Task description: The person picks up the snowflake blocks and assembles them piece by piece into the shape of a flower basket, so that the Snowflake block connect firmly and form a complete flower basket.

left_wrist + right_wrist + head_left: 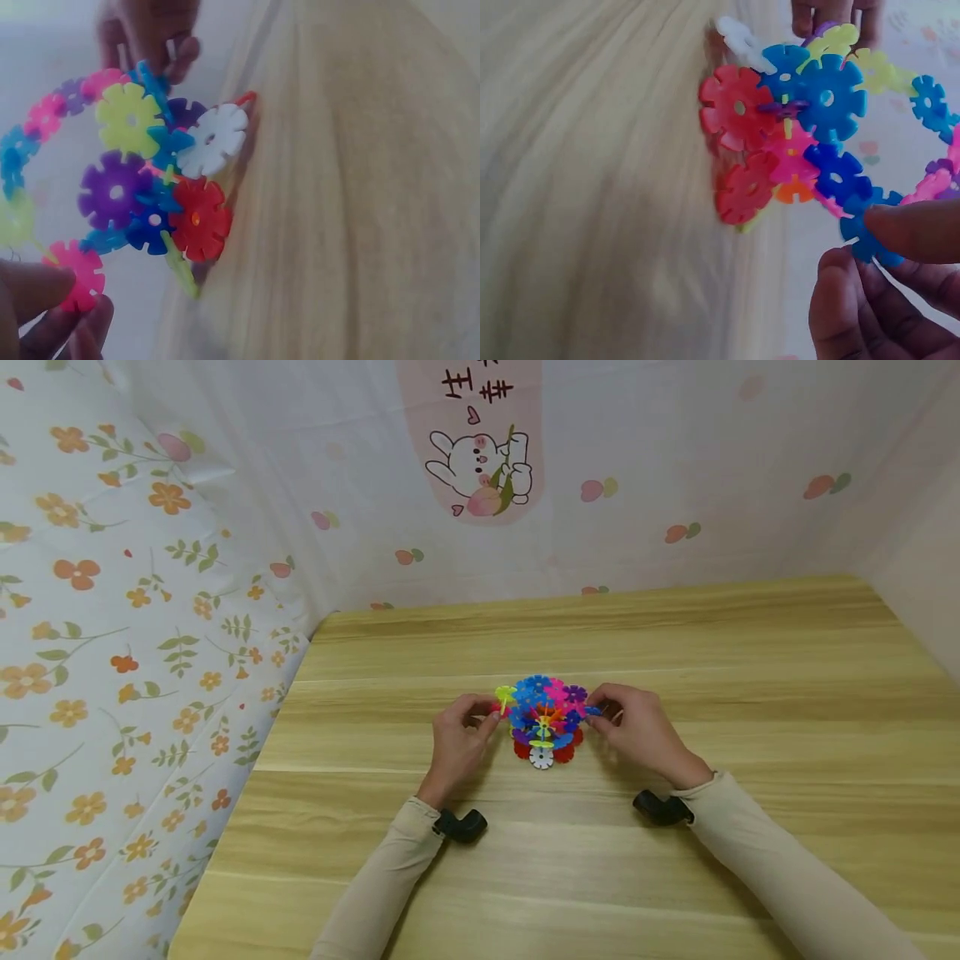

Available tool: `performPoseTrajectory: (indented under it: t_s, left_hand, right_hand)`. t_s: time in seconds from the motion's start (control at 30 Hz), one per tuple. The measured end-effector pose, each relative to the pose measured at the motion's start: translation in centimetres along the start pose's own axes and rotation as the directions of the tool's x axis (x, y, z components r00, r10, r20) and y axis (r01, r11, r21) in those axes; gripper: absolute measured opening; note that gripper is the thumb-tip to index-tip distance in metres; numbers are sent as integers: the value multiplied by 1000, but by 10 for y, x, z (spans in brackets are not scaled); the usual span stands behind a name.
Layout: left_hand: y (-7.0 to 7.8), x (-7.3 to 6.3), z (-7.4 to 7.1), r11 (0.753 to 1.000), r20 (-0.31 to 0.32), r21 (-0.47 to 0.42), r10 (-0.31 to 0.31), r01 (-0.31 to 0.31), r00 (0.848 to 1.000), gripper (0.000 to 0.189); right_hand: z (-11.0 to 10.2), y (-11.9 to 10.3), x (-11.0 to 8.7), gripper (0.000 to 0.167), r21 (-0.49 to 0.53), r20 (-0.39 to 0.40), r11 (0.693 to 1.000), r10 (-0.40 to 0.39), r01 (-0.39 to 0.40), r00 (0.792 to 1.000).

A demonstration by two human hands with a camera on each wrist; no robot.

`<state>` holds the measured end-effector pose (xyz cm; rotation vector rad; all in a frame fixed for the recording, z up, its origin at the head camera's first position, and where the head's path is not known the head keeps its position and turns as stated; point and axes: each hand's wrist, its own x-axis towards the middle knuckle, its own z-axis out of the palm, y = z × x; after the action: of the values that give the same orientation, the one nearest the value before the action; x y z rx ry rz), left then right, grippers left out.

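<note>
Many notched plastic flower discs in several colours are joined into one snowflake-disc structure [542, 758] that stands on the table between the hands. On its left side my left hand [459, 735] pinches a pink disc [78, 276] between thumb and fingers. Opposite, my right hand [637, 727] pinches a blue disc [874, 232] on the structure's right side. Low on the structure sit a white disc [213, 140] and red discs [737, 109]. An arc of linked discs curves up at the back in both wrist views.
The wood-grain table [570, 877] stretches out on all sides of the structure. A white curtain [637, 435] with a rabbit print hangs behind it, and flowered cloth [135, 635] hangs at the left. Black bands [465, 827] sit on both wrists.
</note>
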<state>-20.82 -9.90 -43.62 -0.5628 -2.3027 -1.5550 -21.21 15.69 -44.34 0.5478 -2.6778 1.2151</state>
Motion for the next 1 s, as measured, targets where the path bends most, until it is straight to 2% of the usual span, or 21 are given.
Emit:
performPoseTrajectory:
  t_s: [0.1, 0.2, 0.33, 0.47, 0.63, 0.7, 0.87, 1.0]
  left_hand:
    - [-2, 0, -2, 994, 35, -54, -97, 99, 995, 20]
    - [-5, 0, -4, 973, 94, -122, -184, 195, 978, 21]
    - [-9, 1, -2, 941, 151, -197, -248, 275, 957, 18]
    - [-10, 2, -1, 935, 156, -210, -257, 286, 954, 16]
    - [-30, 1, 5, 940, 132, -204, -250, 273, 959, 13]
    - [-32, 0, 7, 943, 122, -203, -243, 264, 962, 12]
    - [-11, 1, 1, 944, 144, -181, -252, 276, 957, 16]
    - [-8, -1, -1, 937, 151, -167, -282, 306, 948, 21]
  right_hand:
    - [0, 4, -1, 11, 55, 32, 996, 65, -67, 997]
    - [1, 7, 0, 9, 88, 47, 990, 105, -109, 993]
    - [2, 9, 2, 4, 137, 49, 981, 131, -137, 990]
    - [3, 9, 3, 5, 189, 46, 971, 141, -148, 989]
    - [3, 8, 5, 4, 210, 40, 966, 149, -154, 988]
    - [3, 9, 5, 6, 209, 38, 966, 148, -153, 988]
    - [4, 10, 4, 7, 200, 43, 966, 161, -167, 986]
    - [5, 11, 2, 11, 212, 49, 960, 176, -183, 983]
